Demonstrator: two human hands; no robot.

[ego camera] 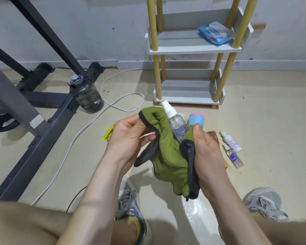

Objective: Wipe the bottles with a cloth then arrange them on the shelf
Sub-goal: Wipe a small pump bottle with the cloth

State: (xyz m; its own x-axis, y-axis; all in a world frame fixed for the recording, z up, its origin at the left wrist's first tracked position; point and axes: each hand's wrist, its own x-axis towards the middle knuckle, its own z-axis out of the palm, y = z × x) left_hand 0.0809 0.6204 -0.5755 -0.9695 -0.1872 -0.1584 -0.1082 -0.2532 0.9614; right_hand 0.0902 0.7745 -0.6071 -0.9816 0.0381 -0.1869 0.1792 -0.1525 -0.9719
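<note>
The right hand [207, 151] grips the spray bottle [177, 124] through the green cloth [170, 156], the left hand [131, 137] pinches a cloth edge — loose folds could let the bottle slip and drop.

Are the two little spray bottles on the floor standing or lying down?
Lying down. The white spray bottle and the clear one both rest on their sides on the floor.
</note>
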